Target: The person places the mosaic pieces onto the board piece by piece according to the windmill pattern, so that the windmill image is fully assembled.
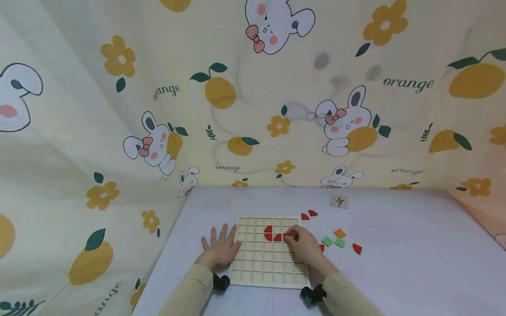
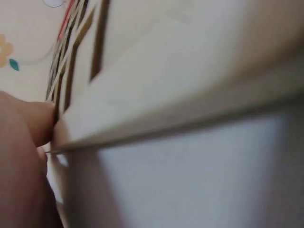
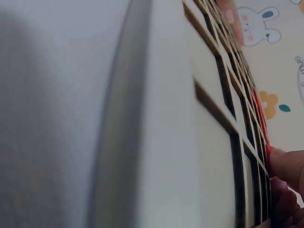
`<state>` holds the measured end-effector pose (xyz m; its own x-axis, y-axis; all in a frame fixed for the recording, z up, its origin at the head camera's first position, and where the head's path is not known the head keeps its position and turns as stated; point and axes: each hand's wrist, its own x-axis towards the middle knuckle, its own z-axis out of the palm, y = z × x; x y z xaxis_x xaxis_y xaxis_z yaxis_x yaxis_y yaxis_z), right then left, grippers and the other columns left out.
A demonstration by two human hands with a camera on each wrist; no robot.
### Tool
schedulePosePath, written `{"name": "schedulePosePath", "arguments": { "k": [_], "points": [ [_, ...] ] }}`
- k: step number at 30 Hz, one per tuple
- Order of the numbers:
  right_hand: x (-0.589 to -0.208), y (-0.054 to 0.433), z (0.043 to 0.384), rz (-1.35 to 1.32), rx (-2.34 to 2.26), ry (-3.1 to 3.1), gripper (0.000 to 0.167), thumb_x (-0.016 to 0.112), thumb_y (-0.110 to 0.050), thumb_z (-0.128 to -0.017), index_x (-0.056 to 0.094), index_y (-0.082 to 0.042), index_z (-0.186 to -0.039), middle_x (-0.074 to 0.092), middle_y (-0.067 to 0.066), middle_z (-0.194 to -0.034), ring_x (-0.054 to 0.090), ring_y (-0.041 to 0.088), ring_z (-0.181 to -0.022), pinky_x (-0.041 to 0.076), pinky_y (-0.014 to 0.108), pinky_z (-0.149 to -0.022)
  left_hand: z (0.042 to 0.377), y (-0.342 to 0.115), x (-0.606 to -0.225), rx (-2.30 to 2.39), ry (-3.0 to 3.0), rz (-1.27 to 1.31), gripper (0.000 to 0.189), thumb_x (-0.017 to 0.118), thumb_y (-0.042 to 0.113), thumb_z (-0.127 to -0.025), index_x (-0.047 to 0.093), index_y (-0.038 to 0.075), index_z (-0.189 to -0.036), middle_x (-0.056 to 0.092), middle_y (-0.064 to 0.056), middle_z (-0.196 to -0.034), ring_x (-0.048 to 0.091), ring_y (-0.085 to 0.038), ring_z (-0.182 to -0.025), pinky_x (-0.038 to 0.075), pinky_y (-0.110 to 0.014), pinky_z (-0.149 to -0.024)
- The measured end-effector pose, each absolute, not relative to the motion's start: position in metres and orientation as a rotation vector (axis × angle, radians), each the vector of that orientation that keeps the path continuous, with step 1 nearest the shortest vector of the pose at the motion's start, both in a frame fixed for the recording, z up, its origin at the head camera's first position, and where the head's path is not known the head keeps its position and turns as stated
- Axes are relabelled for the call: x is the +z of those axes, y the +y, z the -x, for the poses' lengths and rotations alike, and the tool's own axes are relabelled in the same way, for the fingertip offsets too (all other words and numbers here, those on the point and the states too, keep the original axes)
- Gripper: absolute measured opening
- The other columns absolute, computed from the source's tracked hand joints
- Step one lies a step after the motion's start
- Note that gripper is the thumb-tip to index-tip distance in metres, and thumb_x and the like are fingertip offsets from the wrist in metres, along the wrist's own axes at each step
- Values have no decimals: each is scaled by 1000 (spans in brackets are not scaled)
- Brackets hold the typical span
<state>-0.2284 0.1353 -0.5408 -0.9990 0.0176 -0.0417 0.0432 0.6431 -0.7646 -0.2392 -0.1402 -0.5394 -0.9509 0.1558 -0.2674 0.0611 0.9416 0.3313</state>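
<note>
A pale wooden grid board [image 1: 262,267] lies flat on the table. Several red quarter-circle tiles [image 1: 268,230] sit in cells near its upper middle. Over the cell to their right, my right hand [image 1: 306,246] pinches another red tile [image 1: 286,237] between thumb and fingers. The right wrist view shows that red tile [image 3: 270,159] at the thumb tip, against the grid. My left hand [image 1: 219,252] lies with fingers spread on the table at the board's left side. Its thumb [image 2: 40,121] touches the board's edge in the left wrist view.
Right of the board lie loose red tiles [image 1: 357,249], two green squares [image 1: 340,242] and an orange square [image 1: 340,233]. Farther back is a small pattern card [image 1: 338,201] with a pinwheel picture. A printed curtain [image 1: 253,131] encloses the table [image 1: 403,272].
</note>
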Motion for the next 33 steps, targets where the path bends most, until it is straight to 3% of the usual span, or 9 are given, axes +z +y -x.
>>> {"name": "schedulePosePath", "arguments": {
  "k": [3,7,11,16,27,33],
  "points": [
    [-542,136,228,-58,-1309,2804,10,67,-23,-93,62,-17,-98,53,1,-80,49,18,-76,41,31,-62,239,-144,-537,554,2812,-222,64,41,48,-100,23,21,-155,11,-14,-161,-4,-48,-142,-6,-70,-105],
    [-545,137,227,-59,-1309,2795,11,67,-23,-93,63,-16,-101,52,2,-80,49,18,-76,40,31,-61,236,-152,-532,694,2830,-366,60,58,34,-96,41,9,-147,32,-19,-153,17,-46,-141,10,-65,-110],
    [-546,138,227,-58,-1321,2805,10,67,-22,-93,63,-16,-100,52,2,-81,49,19,-76,40,31,-61,230,-159,-529,730,2844,-410,56,67,26,-90,50,6,-140,42,-19,-146,29,-44,-138,20,-64,-108],
    [-548,138,228,-47,-1333,2829,8,68,-22,-92,64,-17,-98,52,2,-80,48,19,-76,39,32,-62,223,-161,-522,722,2868,-359,55,71,24,-88,54,9,-138,42,-18,-147,30,-48,-136,19,-74,-101],
    [-548,135,228,-65,-1363,2815,8,68,-21,-92,65,-17,-97,53,0,-81,49,18,-77,42,30,-64,220,-150,-522,728,2871,-308,55,68,24,-90,51,8,-140,38,-18,-149,25,-50,-137,17,-72,-104],
    [-546,137,228,-54,-1362,2824,8,69,-21,-92,64,-16,-96,53,1,-79,49,18,-75,40,30,-62,218,-147,-523,669,2864,-258,55,64,27,-93,48,11,-143,34,-19,-152,17,-52,-138,10,-75,-102]
  ]
}}
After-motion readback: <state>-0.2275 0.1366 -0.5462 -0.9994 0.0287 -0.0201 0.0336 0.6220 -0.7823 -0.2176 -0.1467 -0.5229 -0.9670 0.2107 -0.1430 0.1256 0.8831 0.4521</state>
